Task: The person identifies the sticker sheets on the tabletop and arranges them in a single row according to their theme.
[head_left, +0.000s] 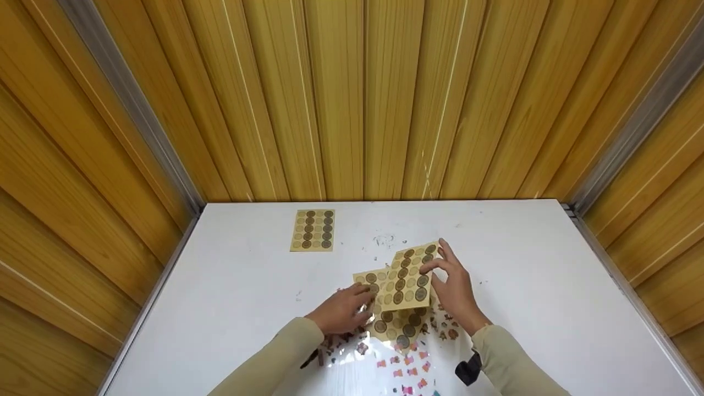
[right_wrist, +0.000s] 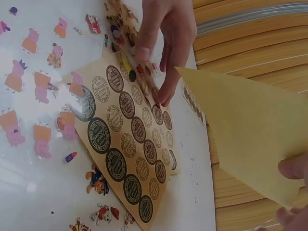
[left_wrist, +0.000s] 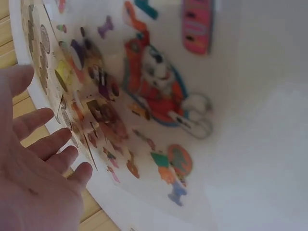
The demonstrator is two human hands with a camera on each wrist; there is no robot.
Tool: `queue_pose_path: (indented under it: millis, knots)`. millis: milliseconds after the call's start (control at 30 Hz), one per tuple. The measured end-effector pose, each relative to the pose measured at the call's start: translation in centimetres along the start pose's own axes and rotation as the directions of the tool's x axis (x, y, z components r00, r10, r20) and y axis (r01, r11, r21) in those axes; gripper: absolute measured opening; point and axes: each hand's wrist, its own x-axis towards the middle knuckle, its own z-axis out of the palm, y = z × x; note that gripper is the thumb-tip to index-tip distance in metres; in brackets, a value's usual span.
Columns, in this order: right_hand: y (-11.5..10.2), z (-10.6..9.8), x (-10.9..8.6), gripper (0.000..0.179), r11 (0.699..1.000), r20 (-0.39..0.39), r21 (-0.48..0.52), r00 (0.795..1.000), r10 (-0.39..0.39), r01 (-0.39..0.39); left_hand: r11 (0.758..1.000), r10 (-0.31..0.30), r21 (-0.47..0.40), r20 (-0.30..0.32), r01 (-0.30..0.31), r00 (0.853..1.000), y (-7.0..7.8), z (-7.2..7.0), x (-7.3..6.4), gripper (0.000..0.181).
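Note:
My right hand [head_left: 455,286] pinches the right edge of a tan sheet of round stickers [head_left: 410,276] and holds it up at a tilt. Its plain yellowish back [right_wrist: 255,134] faces the right wrist camera, with a thumb at the edge. Below lies another tan sheet [right_wrist: 127,139] printed with dark and light round seals, partly covered by the raised one in the head view. My left hand [head_left: 342,309] is at the left side of the lower sheets, its fingers loosely extended over their edge. In the left wrist view, the fingers [left_wrist: 53,144] are spread and slightly bent.
One more tan sticker sheet [head_left: 312,231] lies flat toward the back of the white table [head_left: 247,286]. Clear sheets with cartoon stickers [left_wrist: 159,82], including pink pig figures [right_wrist: 41,86], lie under and in front of the tan ones. Wood-patterned walls [head_left: 335,99] stand behind and at both sides.

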Motion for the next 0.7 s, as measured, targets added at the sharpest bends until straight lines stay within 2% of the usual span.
queue_pose_path:
  millis: [67,100,167,200,233,300,367,400,433,467,533,667,700]
  knots:
    - [-0.1,0.2,0.1,0.032,1.0,-0.008,0.003,1.0,-0.007,0.007,0.99,-0.032,-0.141,-0.02,0.029,0.999,0.2,-0.1,0.3,0.046]
    - [-0.2,0.3,0.1,0.032,1.0,-0.012,0.004,1.0,-0.008,0.008,0.971,-0.057,-0.233,-0.029,0.049,0.998,0.3,-0.1,0.5,0.044]
    - [-0.3,0.5,0.1,0.033,1.0,-0.018,0.016,1.0,-0.001,0.001,0.904,-0.109,-0.42,-0.053,0.077,0.993,0.4,-0.2,0.8,0.04]
    - [-0.4,0.7,0.1,0.033,1.0,-0.02,0.021,1.0,0.006,-0.006,0.855,-0.142,-0.511,-0.062,0.091,0.988,0.5,-0.2,1.0,0.04]
    - [-0.4,0.8,0.1,0.034,1.0,-0.021,0.026,1.0,0.016,-0.015,0.793,-0.171,-0.601,-0.069,0.096,0.983,0.6,-0.3,1.3,0.04]
    - [-0.5,1.1,0.1,0.034,0.999,-0.023,0.035,0.999,0.033,-0.032,0.654,-0.21,-0.751,-0.064,0.092,0.976,0.7,-0.4,1.7,0.043]
    - [-0.5,1.4,0.1,0.034,0.998,-0.022,0.043,0.999,0.047,-0.046,0.538,-0.249,-0.837,-0.044,0.1,0.968,1.0,-0.6,2.1,0.046]
    - [-0.5,1.5,0.1,0.035,0.998,-0.02,0.047,0.998,0.051,-0.05,0.469,-0.265,-0.877,-0.029,0.103,0.964,1.1,-0.7,2.3,0.047]
    - [-0.5,1.6,0.1,0.035,0.997,-0.018,0.051,0.999,0.051,-0.05,0.425,-0.272,-0.899,-0.018,0.104,0.962,1.2,-0.8,2.4,0.046]
    - [-0.6,1.8,0.0,0.034,0.997,-0.016,0.054,0.999,0.051,-0.05,0.402,-0.283,-0.909,-0.011,0.108,0.959,1.2,-0.9,2.5,0.045]
    - [-0.6,1.9,0.0,0.034,0.997,-0.011,0.059,0.999,0.048,-0.047,0.385,-0.317,-0.915,-0.01,0.119,0.948,1.4,-1.1,2.7,0.042]
    - [-0.7,2.1,-0.1,0.032,0.996,-0.004,0.077,0.999,0.048,-0.047,0.324,-0.353,-0.944,-0.055,0.067,0.934,1.5,-1.3,2.9,0.04]
    - [-0.6,2.2,-0.1,0.032,0.995,-0.001,0.087,0.999,0.05,-0.05,0.301,-0.36,-0.952,-0.066,0.049,0.931,1.5,-1.4,2.9,0.04]
